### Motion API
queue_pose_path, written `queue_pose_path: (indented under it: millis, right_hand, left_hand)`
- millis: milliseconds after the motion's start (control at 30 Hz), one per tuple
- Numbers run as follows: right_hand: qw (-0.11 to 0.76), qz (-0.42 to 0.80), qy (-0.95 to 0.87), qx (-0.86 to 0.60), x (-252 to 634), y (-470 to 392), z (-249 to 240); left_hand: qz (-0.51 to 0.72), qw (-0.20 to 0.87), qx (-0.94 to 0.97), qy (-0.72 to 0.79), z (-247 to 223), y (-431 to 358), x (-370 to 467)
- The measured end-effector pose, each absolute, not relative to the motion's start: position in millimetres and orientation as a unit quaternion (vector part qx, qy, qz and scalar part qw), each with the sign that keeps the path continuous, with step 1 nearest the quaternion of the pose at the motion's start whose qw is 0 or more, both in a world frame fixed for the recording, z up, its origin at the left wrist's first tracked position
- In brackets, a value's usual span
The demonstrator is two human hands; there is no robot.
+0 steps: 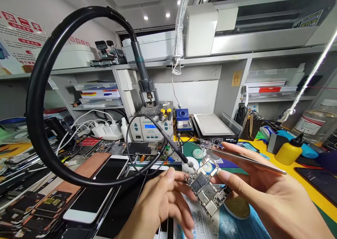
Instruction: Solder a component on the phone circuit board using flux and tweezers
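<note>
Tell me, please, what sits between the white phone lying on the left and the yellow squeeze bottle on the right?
In the head view, both hands, left hand and right hand, hold a small circuit board between the white phone and the yellow bottle.

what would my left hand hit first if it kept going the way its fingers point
The left hand points right and slightly up, already touching the circuit board. Past it, probably the right hand, though depth is hard to judge.

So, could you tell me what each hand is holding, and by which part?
The circuit board is pinched between both: left hand at its upper-left edge, right hand at its right edge. The right hand also holds tweezers along their shaft.
</note>
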State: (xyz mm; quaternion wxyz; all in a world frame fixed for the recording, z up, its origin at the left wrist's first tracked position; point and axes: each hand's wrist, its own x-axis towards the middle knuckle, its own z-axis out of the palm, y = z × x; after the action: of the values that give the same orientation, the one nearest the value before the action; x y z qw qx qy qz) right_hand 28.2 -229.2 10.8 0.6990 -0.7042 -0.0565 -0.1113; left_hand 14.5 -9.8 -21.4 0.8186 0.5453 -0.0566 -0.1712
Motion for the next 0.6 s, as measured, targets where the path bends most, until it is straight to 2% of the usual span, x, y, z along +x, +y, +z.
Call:
queue_pose_path:
  millis: [67, 133, 600]
  right_hand:
    - [0.7, -0.108, -0.065, -0.703, 28, -230, 9]
    - [0.706, -0.102, -0.076, -0.697, 26, -230, 8]
    - [0.729, -0.055, -0.065, -0.679, 20, -224, 6]
  left_hand:
    - [-0.303, 0.838, 0.454, -0.022, -18, -15, 16]
    - [-0.371, 0.841, 0.394, -0.004, -15, -19, 15]
    - [-0.445, 0.839, 0.313, -0.008, -23, -14, 16]
